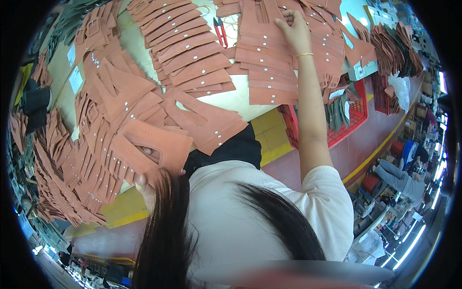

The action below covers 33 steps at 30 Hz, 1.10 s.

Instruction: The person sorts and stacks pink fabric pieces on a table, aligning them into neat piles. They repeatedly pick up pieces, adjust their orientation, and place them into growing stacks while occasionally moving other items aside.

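Note:
My right hand (293,30) reaches far across the table, its fingers curled on the edge of a top piece in a stack of terracotta leather pieces (269,72), each with a small white sticker. My left hand (146,166) is close to my body and grips a large leather piece with a cut-out window (163,142). Its fingers show through the window and its thumb is under the lower edge. My long dark hair hangs over part of that hand.
Fanned rows of leather strips (192,58) and heaps of cut pieces (72,159) cover the white table (231,101). Red snips (220,31) lie between two rows. A red basket (353,118) stands on the floor beside the table. Another person (399,178) works at the right.

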Tool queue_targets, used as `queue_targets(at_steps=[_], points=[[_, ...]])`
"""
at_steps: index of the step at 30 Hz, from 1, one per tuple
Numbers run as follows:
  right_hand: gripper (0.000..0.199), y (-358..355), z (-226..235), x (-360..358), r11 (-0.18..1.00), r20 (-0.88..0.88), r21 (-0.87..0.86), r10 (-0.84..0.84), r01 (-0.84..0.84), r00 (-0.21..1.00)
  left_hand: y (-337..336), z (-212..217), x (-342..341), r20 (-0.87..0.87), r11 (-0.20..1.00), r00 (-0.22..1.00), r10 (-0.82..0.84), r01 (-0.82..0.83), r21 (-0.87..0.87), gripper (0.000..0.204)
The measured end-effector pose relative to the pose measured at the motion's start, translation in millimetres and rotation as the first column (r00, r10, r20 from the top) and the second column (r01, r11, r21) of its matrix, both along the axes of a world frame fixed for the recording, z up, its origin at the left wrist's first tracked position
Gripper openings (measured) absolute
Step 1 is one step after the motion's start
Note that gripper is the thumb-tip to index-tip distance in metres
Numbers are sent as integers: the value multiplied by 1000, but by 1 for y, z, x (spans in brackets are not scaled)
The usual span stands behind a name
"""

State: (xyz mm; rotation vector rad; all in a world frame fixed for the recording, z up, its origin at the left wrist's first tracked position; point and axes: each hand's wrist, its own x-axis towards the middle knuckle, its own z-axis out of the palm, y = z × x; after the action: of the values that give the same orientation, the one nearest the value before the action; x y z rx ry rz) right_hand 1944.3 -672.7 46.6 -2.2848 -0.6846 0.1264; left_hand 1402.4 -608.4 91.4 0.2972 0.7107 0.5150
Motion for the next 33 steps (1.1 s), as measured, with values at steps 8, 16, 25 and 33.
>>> queue_targets(at_steps=[8,16,25,33], points=[[19,-27,13,-126,866,-16,102,494,-490,869,30,-5,-7,35,992,999,-39,43,-118,102],[42,-55,2,-248,778,-48,-144,612,-611,790,30,-2,5,-142,998,988,-55,51,-33,109],[34,-44,28,-249,701,-136,-1,707,-714,694,18,-6,-2,-342,999,939,34,-42,-14,118],[24,-24,62,-112,848,-209,507,295,-155,933,41,-23,-14,147,974,974,-170,189,-124,115]])
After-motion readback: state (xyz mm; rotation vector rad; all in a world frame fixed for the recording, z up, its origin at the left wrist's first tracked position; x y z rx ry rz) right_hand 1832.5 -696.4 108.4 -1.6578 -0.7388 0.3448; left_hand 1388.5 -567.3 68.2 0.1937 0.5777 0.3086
